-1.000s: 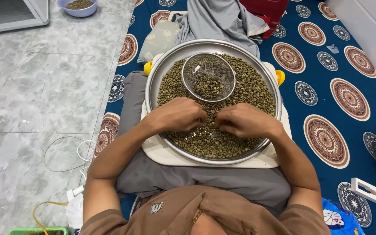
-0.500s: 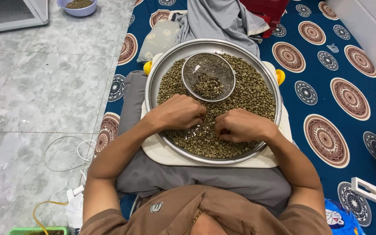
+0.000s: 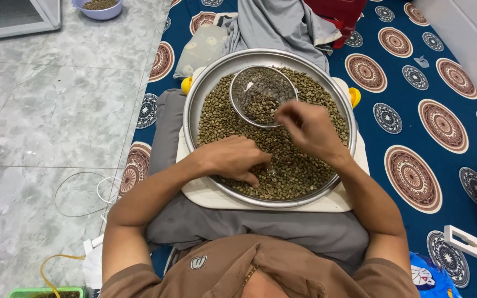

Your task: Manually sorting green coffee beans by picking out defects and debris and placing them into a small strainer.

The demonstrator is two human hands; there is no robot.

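Green coffee beans (image 3: 305, 165) spread in round steel tray (image 3: 194, 105) on lap. Right hand (image 3: 307, 129) raised at mesh sieve (image 3: 263, 88) rim, fingertips pinched together, contents can't be told. Left hand (image 3: 233, 159) laid flat on beans, fingers loosely spread.

1. The round tray (image 3: 194, 105) sits on a board (image 3: 205, 193) across the person's lap.
2. Beans (image 3: 305, 165) fill the tray; the mesh sieve (image 3: 260, 83) rests on them at its far side.
3. The left hand (image 3: 233, 159) lies on the near beans; the right hand (image 3: 307, 129) is beside the sieve.
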